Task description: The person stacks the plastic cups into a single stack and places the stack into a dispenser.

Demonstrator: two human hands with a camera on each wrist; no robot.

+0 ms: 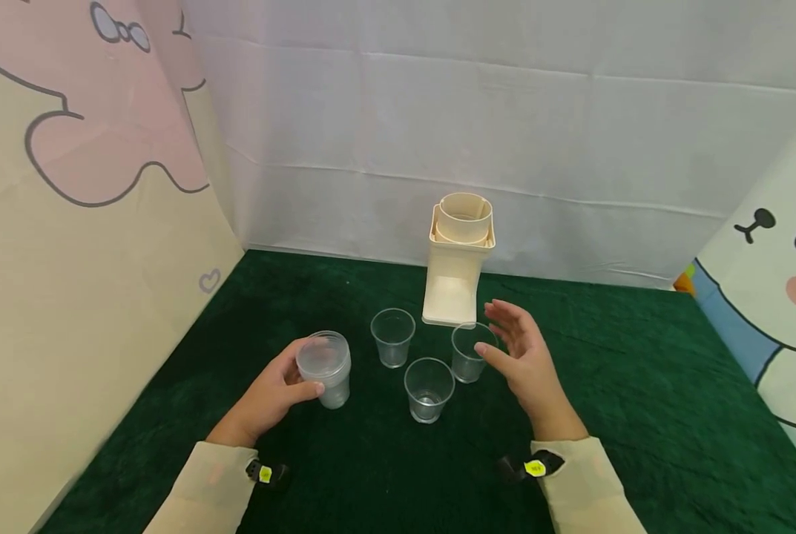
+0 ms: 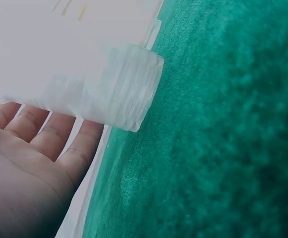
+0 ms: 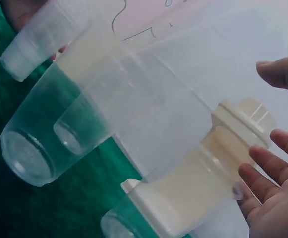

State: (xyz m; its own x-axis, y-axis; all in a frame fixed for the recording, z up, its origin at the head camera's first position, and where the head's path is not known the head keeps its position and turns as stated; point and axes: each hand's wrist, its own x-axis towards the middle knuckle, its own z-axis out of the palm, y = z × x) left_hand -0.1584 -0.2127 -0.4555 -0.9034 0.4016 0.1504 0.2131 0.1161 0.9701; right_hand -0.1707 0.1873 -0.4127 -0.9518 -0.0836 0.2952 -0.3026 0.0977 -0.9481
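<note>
My left hand [image 1: 264, 400] holds a nested stack of clear plastic cups [image 1: 334, 382], thumb on the near side and fingers behind. Close up in the left wrist view, the stack's ridged bases [image 2: 129, 89] show above the fingers. Three single clear cups stand upright on the green cloth: a front cup [image 1: 427, 404], a back cup [image 1: 392, 347] and a right cup [image 1: 467, 367]. My right hand [image 1: 527, 363] is beside the right cup, thumb overlapping its rim in the head view, fingers spread. In the right wrist view, that hand [image 3: 275, 191] grips nothing.
A cream plastic cup dispenser [image 1: 452, 289] with a round top opening stands behind the cups, near the back wall [image 1: 398, 133]. Dark green cloth [image 1: 638, 386] covers the table. Printed curtains [image 1: 104, 297] close in the sides.
</note>
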